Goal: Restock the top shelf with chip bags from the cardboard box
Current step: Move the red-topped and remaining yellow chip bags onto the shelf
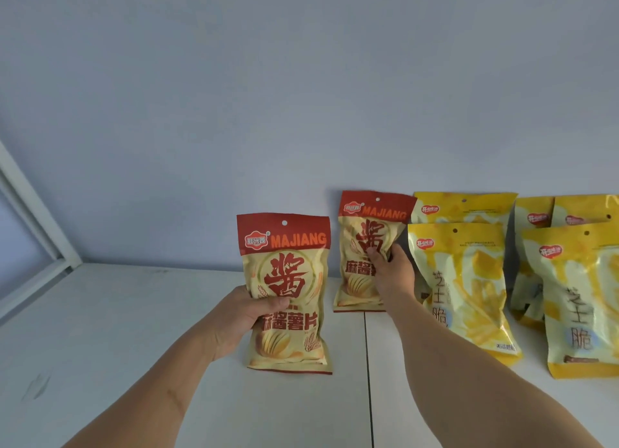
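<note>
My left hand [239,317] grips a red-and-cream MAJIANG chip bag [288,280] upright by its left side, its bottom edge at the white top shelf [117,313]. My right hand [390,270] holds a second MAJIANG bag [360,246] that stands against the back wall, thumb on its front, fingers curled round its right edge. The cardboard box is out of view.
Several yellow chip bags stand in two rows to the right, the nearest front one [469,290] beside my right forearm, another [582,300] at the frame edge. A seam [368,364] splits the shelf surface. A white frame [30,213] slants at the left.
</note>
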A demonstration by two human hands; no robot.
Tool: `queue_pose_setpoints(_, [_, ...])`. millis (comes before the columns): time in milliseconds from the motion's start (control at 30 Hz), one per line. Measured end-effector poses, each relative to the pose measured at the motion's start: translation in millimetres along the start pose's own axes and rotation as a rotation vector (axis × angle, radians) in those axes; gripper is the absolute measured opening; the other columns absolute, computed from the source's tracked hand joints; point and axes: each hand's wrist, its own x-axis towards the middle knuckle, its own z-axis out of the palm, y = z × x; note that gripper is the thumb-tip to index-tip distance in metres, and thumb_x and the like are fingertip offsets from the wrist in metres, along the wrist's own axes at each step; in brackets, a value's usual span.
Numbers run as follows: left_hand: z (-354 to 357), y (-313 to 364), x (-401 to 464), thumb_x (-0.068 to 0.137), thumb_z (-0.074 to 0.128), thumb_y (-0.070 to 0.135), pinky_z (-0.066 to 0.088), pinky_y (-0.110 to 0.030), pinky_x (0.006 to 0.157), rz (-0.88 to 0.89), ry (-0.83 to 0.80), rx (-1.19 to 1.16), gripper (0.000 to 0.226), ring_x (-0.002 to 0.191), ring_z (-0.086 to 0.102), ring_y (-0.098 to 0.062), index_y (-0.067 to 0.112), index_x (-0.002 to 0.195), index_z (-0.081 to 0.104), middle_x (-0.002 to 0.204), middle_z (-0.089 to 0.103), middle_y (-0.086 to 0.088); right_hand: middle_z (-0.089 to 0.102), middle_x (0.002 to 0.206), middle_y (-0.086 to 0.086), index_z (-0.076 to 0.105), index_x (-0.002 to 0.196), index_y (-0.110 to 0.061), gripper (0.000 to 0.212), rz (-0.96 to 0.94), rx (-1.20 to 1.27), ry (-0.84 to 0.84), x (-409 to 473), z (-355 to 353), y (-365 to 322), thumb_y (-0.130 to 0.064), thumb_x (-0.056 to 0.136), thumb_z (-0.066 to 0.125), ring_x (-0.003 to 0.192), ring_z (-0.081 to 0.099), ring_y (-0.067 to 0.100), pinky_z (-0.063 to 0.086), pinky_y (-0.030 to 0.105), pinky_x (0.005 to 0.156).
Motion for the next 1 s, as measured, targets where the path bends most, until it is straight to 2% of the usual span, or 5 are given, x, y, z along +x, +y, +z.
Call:
queue_pose_setpoints(167, [3.1,2.5,9.9,0.074,0.083,0.028,0.055,-0.039,0.092,-0.002,-0.015,0.023,0.043,0.103,0.074,-0.025,0.013,0.113,0.073,0.108,0.078,-0.007,0.067,0.097,-0.006,0.059,0.115,-0.019,0.029,0.035,-0.021,-0.019,-3.9,-1.6,0.4,-0.038,0.094,0.065,0.090,0.065,0.018,0.051,0.032,0.074])
queue_pose_setpoints(300, [4.6,4.8,13.5,0.036,0.098,0.053,0.055,-0.039,0.089,0.023,-0.047,0.036,0.083,0.100,0.075,-0.024,0.016,0.108,0.076,0.107,0.078,-0.007,0.067,0.104,-0.006,0.054,0.125,-0.021,0.045,0.076,-0.025,-0.024,-14.8,-7.1,-3.2,-0.044,0.089,0.070,0.096,0.067,0.020,0.057,0.040,0.082])
queue_pose_setpoints(467, [0.9,11.7,28.2,0.083,0.079,0.016,0.056,-0.039,0.089,0.012,0.027,0.046,0.026,0.104,0.073,-0.026,0.016,0.108,0.072,0.103,0.079,-0.004,0.052,0.141,0.005,0.037,0.147,-0.016,0.070,-0.024,-0.300,0.091,-41.3,-12.4,-1.9,-0.051,0.091,0.062,0.132,0.049,0.028,0.045,0.047,0.106])
queue_pose_setpoints(667, [-8.7,13.5,59.8,0.083,0.080,0.013,0.053,-0.045,0.100,-0.003,0.079,0.069,0.031,0.104,0.072,-0.027,0.013,0.113,0.072,0.107,0.078,-0.006,0.060,0.120,0.004,0.061,0.118,-0.016,0.031,-0.553,-0.916,0.047,-95.8,-14.0,-4.8,-0.035,0.101,0.044,0.112,0.053,0.028,0.042,0.043,0.094])
queue_pose_setpoints(1000, [-11.2,19.7,99.6,0.085,0.077,0.010,0.057,-0.036,0.081,0.004,0.054,0.047,0.024,0.099,0.073,-0.025,0.014,0.108,0.072,0.100,0.079,-0.004,0.068,0.104,0.001,0.066,0.107,-0.016,0.025,-0.622,-1.013,-0.196,-101.1,5.8,6.0,-0.030,0.102,0.046,0.100,0.059,0.025,0.048,0.038,0.084])
